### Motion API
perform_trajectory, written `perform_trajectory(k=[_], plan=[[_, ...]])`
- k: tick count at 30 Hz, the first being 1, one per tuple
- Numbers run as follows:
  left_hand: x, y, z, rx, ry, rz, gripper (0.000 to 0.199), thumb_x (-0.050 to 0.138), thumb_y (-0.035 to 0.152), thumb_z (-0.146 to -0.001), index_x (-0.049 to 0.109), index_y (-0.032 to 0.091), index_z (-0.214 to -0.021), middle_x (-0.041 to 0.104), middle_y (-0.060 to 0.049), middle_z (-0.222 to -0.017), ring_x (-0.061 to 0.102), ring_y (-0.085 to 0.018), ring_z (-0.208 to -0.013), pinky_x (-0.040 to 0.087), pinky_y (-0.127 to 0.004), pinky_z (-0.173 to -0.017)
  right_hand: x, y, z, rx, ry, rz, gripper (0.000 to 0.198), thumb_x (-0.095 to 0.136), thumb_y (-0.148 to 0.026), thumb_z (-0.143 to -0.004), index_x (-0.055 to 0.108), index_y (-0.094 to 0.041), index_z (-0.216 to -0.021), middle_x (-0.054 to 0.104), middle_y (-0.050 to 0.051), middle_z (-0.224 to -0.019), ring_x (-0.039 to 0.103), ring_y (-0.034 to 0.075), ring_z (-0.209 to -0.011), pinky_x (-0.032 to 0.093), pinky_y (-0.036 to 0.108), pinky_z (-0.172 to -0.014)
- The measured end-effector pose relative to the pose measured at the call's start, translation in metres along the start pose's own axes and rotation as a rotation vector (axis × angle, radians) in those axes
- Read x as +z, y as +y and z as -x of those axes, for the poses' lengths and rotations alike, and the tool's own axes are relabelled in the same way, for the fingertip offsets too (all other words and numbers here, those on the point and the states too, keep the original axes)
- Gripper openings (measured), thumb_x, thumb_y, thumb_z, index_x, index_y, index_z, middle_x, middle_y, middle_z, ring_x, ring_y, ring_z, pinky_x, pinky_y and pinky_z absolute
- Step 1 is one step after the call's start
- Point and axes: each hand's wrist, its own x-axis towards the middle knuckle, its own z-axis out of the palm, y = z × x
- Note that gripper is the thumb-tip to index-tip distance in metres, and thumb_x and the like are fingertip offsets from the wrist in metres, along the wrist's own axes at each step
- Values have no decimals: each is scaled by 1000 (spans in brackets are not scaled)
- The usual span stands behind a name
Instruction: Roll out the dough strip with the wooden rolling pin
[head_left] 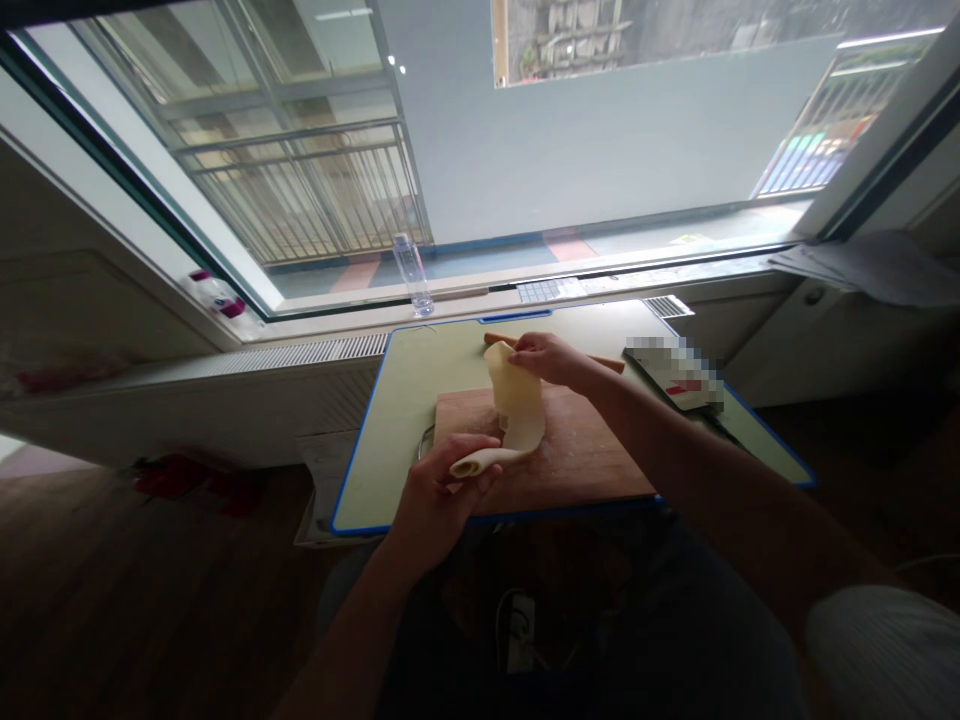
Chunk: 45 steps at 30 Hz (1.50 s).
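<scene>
A long pale yellow sheet of dough (521, 405) hangs between my two hands above a wooden cutting board (585, 450). Its near end is coiled into a roll, and my left hand (442, 490) is closed around that roll at the board's front left. My right hand (547, 358) pinches the far end of the sheet and holds it raised. Light flour marks show on the board beside the dough. Behind my right hand lies a wooden rolling pin (607, 364), partly hidden by the hand and the dough.
The board rests on a small blue-edged table (367, 490). A blurred-out flat object (675, 375) lies at the table's right. On the window ledge stand a clear bottle (412, 275) and, farther left, a bottle with a purple cap (217, 295). Papers (870, 265) lie at the right.
</scene>
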Motion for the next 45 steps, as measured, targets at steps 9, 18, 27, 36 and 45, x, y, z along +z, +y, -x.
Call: perform_trajectory(k=[9,18,27,36,45], plan=[[13,-13,23,282,-32,-112,34,74,20,-93,79,37,-122,78,-6,-122,76,-25,-113,66,-41,-98,-14,-36,76,-155,92,-405,37,82,-54,-79,60,-25,-87,69,-2,-70,59,14,-58,43,25,-51],[30,-33,32,478,13,-338,56,63,7,-93,67,40,-138,73,-8,-135,74,-24,-123,63,-39,-106,-31,-66,95,-286,376,-345,32,77,-54,-89,58,-28,-94,67,-3,-73,60,15,-58,44,28,-50],[66,-35,2,462,91,-593,50,60,-2,-80,58,31,-118,69,-12,-115,69,-32,-112,62,-49,-95,-60,-90,113,-488,736,118,14,70,-37,-96,64,-25,-92,68,-1,-78,62,15,-71,50,32,-67],[67,-12,-26,378,194,-915,29,56,1,-87,60,24,-105,66,-12,-122,64,-31,-110,55,-45,-92,-79,-104,107,-546,773,94,13,75,-29,-90,62,-27,-89,64,-3,-75,61,17,-68,53,32,-63],[22,-22,-12,293,-67,-946,40,56,0,-82,66,24,-112,68,-12,-130,61,-32,-118,52,-48,-101,-77,-5,103,118,448,-117,19,77,-29,-84,59,-22,-88,63,-3,-64,63,16,-47,50,25,-39]])
